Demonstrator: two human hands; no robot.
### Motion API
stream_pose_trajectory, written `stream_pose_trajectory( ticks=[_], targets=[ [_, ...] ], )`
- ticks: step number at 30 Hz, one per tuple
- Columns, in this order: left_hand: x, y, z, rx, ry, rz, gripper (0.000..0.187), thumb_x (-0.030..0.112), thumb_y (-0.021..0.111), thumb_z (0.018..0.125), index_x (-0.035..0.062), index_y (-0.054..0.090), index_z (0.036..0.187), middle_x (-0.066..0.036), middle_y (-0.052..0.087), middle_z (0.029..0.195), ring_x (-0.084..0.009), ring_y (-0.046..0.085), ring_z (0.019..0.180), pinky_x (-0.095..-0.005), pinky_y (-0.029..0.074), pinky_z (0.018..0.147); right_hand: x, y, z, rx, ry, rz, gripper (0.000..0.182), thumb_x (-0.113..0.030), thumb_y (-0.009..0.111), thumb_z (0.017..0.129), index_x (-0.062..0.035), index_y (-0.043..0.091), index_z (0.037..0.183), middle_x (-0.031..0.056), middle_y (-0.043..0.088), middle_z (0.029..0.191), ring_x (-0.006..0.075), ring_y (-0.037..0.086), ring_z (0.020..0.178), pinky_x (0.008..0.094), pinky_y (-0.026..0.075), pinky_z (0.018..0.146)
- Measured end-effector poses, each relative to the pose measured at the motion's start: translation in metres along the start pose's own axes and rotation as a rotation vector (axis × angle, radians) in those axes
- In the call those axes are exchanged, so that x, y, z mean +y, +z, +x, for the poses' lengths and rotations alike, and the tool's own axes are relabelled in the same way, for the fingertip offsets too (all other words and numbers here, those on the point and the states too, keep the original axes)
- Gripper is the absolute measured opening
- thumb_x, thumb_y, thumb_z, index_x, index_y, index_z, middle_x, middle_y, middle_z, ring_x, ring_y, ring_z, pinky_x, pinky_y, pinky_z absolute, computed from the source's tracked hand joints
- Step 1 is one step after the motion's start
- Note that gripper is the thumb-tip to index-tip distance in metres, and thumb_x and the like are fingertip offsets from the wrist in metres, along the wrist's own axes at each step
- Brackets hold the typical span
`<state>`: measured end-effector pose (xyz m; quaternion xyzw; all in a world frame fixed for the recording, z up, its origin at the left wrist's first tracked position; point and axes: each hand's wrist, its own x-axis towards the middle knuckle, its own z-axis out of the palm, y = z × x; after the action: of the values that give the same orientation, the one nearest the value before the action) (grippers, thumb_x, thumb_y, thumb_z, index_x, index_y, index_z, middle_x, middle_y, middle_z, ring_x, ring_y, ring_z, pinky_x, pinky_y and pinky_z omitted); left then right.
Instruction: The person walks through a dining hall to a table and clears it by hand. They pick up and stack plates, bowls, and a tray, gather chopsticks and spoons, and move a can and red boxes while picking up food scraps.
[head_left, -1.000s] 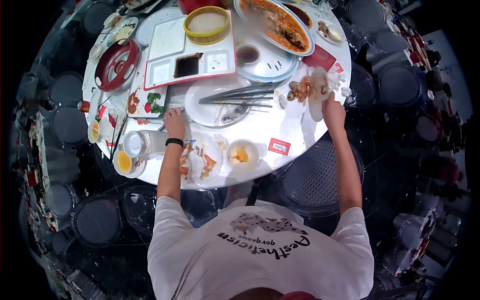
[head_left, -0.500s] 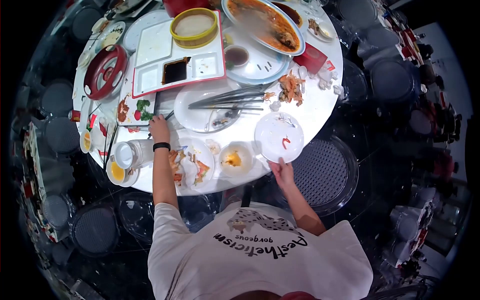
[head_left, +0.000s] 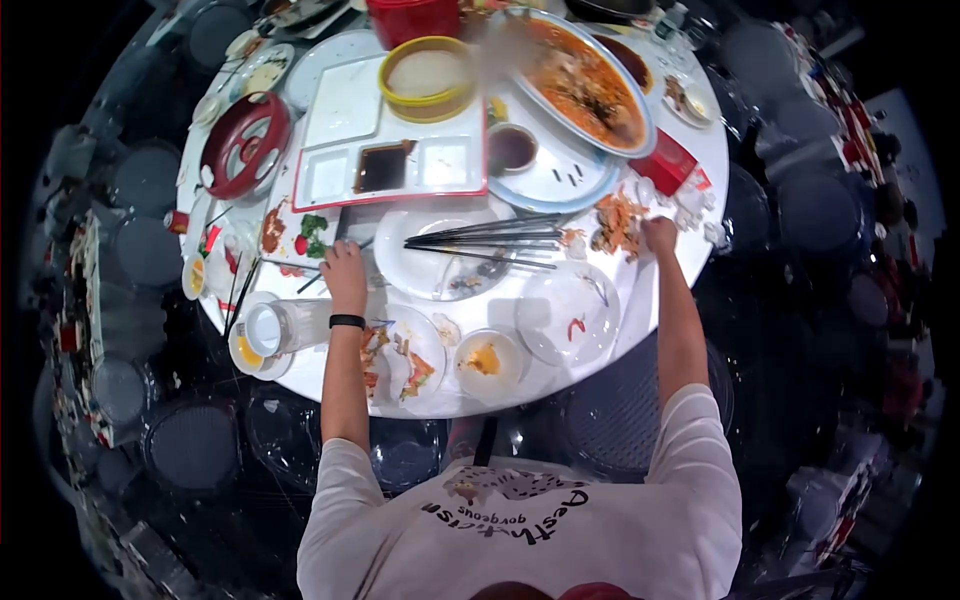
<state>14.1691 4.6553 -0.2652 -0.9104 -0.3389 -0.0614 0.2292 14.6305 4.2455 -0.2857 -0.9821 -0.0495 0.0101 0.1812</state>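
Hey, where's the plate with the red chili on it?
In the head view, the plate lies at the right, near the front edge of the table, just right of the white bowl.

Chopsticks [head_left: 484,240] obstruct the way between left hand [head_left: 343,272] and right hand [head_left: 659,236].

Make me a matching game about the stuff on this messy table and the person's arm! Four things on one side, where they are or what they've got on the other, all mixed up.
Things
1. yellow round basket
2. bundle of long dark chopsticks
3. large oval white dish with a blue rim
4. black wristband

Places and states
A. on the wrist of the left hand
B. holds orange-red food
C. on the white divided tray with a red edge
D. across a round white plate

Right pairs: 1-C, 2-D, 3-B, 4-A
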Motion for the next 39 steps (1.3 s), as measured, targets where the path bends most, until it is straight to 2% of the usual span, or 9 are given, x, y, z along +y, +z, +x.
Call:
stream_pose_trajectory(
  ticks=[8, 12, 16, 21, 26, 31, 33, 35, 39],
  targets=[
    [0.012, -0.040, -0.010, -0.082, -0.019, -0.016, 0.011, 0.013, 0.054, 0.079, 0.0108, 0.056, 0.090, -0.004, 0.053, 0.087, -0.0214, 0.054, 0.083, -0.0377, 0.041, 0.071, 0.018, -0.049, -0.026, 0.026, -0.007, 0.303, 0.018, -0.022, 0.057, 0.084, -0.0059, 0.064, 0.087, 0.0030, 0.060, 0.066, 0.0097, 0.053, 0.055, 0.0224, 0.040, 0.051],
    [0.021, -0.025, 0.003, -0.069, -0.026, -0.078, 0.017, 0.014, 0.053, 0.079, 0.0101, 0.057, 0.096, -0.003, 0.055, 0.084, -0.0212, 0.055, 0.082, -0.0376, 0.042, 0.070, -0.027, -0.081, -0.126, -0.435, 0.125, 0.760, 0.016, -0.020, 0.055, 0.086, -0.0057, 0.062, 0.086, 0.0011, 0.057, 0.063, 0.0067, 0.050, 0.051, 0.0198, 0.036, 0.047],
    [0.027, -0.025, 0.026, -0.049, -0.066, -0.112, 0.022, 0.016, 0.055, 0.079, 0.0095, 0.058, 0.100, -0.003, 0.057, 0.082, -0.0204, 0.057, 0.081, -0.0372, 0.044, 0.066, -0.152, -0.064, -0.241, -1.027, 0.137, 1.032, 0.016, -0.020, 0.054, 0.087, -0.0050, 0.060, 0.088, 0.0006, 0.056, 0.062, 0.0051, 0.048, 0.049, 0.0188, 0.036, 0.045],
    [0.031, -0.022, 0.039, -0.217, -0.148, -0.212, 0.013, 0.013, 0.054, 0.080, 0.0088, 0.057, 0.092, -0.005, 0.060, 0.083, -0.0239, 0.060, 0.083, -0.0400, 0.048, 0.064, -0.219, -0.004, -0.306, -1.300, 0.200, 1.171, 0.024, -0.025, 0.051, 0.091, -0.0017, 0.052, 0.087, 0.0104, 0.061, 0.065, 0.0096, 0.049, 0.046, 0.0209, 0.037, 0.042],
    [0.032, -0.059, 0.039, -0.349, -0.222, -0.418, 0.017, 0.007, 0.051, 0.079, 0.0024, 0.055, 0.095, -0.016, 0.063, 0.091, -0.0351, 0.064, 0.083, -0.0458, 0.052, 0.066, -0.238, 0.029, -0.329, -1.215, 0.024, 1.060, 0.032, -0.027, 0.046, 0.095, 0.0044, 0.045, 0.090, 0.0155, 0.061, 0.059, 0.0154, 0.052, 0.036, 0.0240, 0.034, 0.033],
    [0.025, -0.098, -0.001, -0.454, -0.359, -0.592, 0.019, 0.004, 0.050, 0.077, -0.0006, 0.052, 0.096, -0.022, 0.061, 0.094, -0.0405, 0.062, 0.081, -0.0489, 0.050, 0.070, -0.253, 0.015, -0.319, -0.631, -0.589, 0.150, 0.042, -0.040, 0.056, 0.087, 0.0014, 0.049, 0.092, 0.0235, 0.062, 0.075, 0.0378, 0.063, 0.070, 0.0440, 0.051, 0.058],
    [0.020, -0.095, -0.034, -0.411, -0.375, -0.704, 0.019, 0.001, 0.048, 0.080, -0.0028, 0.049, 0.098, -0.023, 0.061, 0.091, -0.0389, 0.063, 0.079, -0.0477, 0.051, 0.068, -0.245, -0.006, -0.320, -0.515, -0.675, 0.170, 0.042, -0.041, 0.056, 0.087, 0.0007, 0.049, 0.091, 0.0215, 0.063, 0.076, 0.0379, 0.063, 0.071, 0.0441, 0.051, 0.060],
    [0.020, -0.100, -0.064, -0.382, -0.363, -0.840, 0.021, 0.001, 0.047, 0.082, -0.0039, 0.048, 0.102, -0.021, 0.060, 0.091, -0.0349, 0.062, 0.079, -0.0442, 0.051, 0.067, -0.238, -0.033, -0.323, -0.500, -0.699, 0.259, 0.044, -0.042, 0.054, 0.087, 0.0007, 0.051, 0.098, 0.0198, 0.065, 0.082, 0.0388, 0.063, 0.074, 0.0439, 0.050, 0.061],
    [0.066, -0.135, -0.098, -0.310, -0.415, -1.267, 0.024, 0.006, 0.048, 0.086, -0.0021, 0.048, 0.108, -0.016, 0.058, 0.097, -0.0278, 0.059, 0.085, -0.0381, 0.048, 0.073, -0.217, -0.061, -0.343, -1.073, -0.493, 0.542, 0.049, -0.037, 0.052, 0.089, -0.0046, 0.040, 0.124, 0.0222, 0.065, 0.086, 0.0406, 0.063, 0.080, 0.0433, 0.049, 0.064]
  ],
)
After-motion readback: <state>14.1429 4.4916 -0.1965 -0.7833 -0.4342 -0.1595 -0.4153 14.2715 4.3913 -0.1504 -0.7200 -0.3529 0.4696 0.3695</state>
